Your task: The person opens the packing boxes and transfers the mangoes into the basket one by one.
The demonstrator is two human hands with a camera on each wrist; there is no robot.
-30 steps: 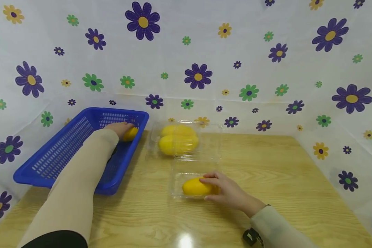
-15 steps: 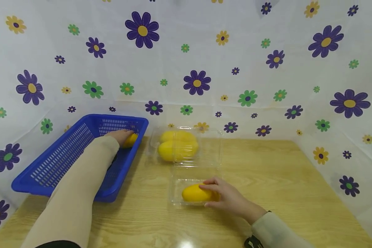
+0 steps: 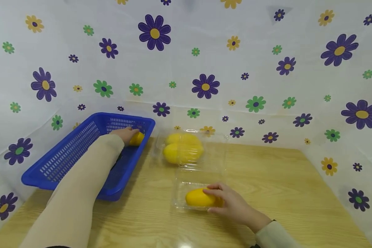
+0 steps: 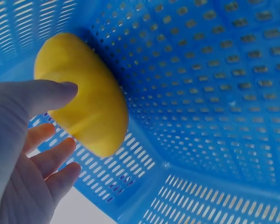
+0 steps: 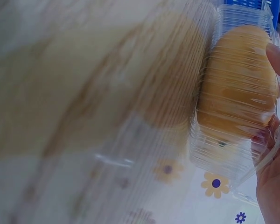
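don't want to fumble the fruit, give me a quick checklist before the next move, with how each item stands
1. Basket fruit out of the blue basket: not ok, inside, beside the wall.
2. Left hand holding it firmly: cannot tell; the thumb overlaps it, but pressure doesn't show.
3. Near fruit in the clear tray: ok.
4. Right hand on the near fruit: ok, fingers over it.
5. Back fruits away from both hands: ok, two together behind the near tray.
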